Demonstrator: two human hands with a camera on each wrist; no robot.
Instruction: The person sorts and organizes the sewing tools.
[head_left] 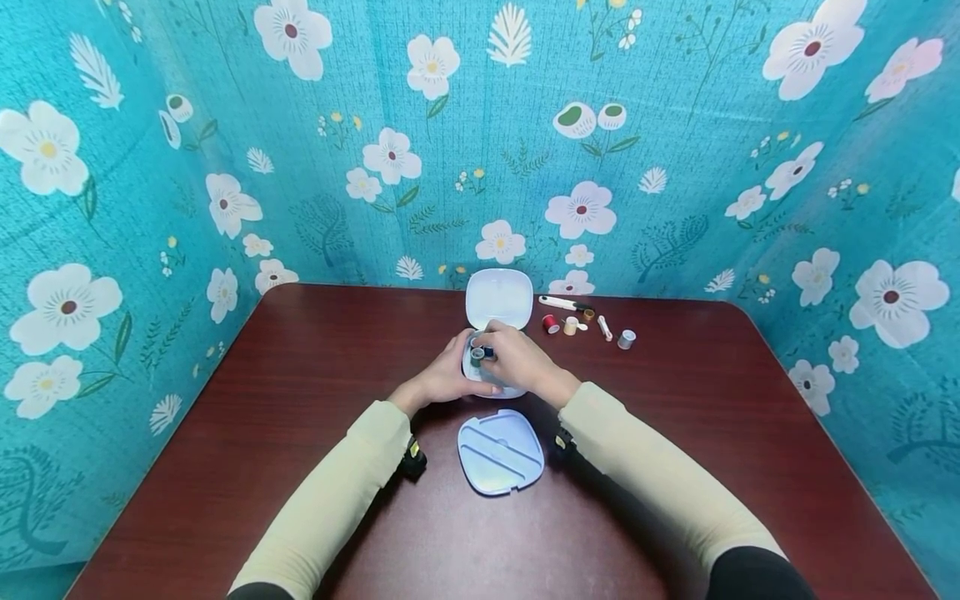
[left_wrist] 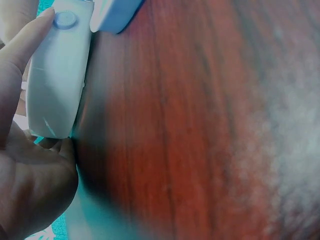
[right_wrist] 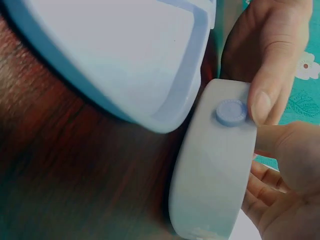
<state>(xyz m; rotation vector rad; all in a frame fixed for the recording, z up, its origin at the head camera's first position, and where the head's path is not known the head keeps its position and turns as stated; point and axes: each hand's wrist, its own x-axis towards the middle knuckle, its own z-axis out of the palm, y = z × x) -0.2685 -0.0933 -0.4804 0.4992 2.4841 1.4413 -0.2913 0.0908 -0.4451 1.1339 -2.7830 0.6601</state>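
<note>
A white box [head_left: 501, 388] stands at the table's middle with its lid [head_left: 498, 298] raised behind it. My left hand [head_left: 453, 373] grips the box's left wall; in the left wrist view its thumb [left_wrist: 30, 42] lies along the wall [left_wrist: 57, 80] beside a round blue button [left_wrist: 65, 19]. Over the box, my right hand [head_left: 501, 353] pinches a small dark spool [head_left: 482, 353]. The right wrist view shows the same wall [right_wrist: 210, 175], the button [right_wrist: 231, 111], and my left thumb [right_wrist: 270, 75] beside it. What is inside the box is hidden.
A pale blue insert tray [head_left: 500, 452] lies on the dark red table [head_left: 300, 392] just in front of the box. Behind and to the right lie a white tool [head_left: 558, 302], a red spool [head_left: 551, 323], a tan spool [head_left: 572, 326] and a grey spool [head_left: 626, 338]. Floral curtains enclose the table.
</note>
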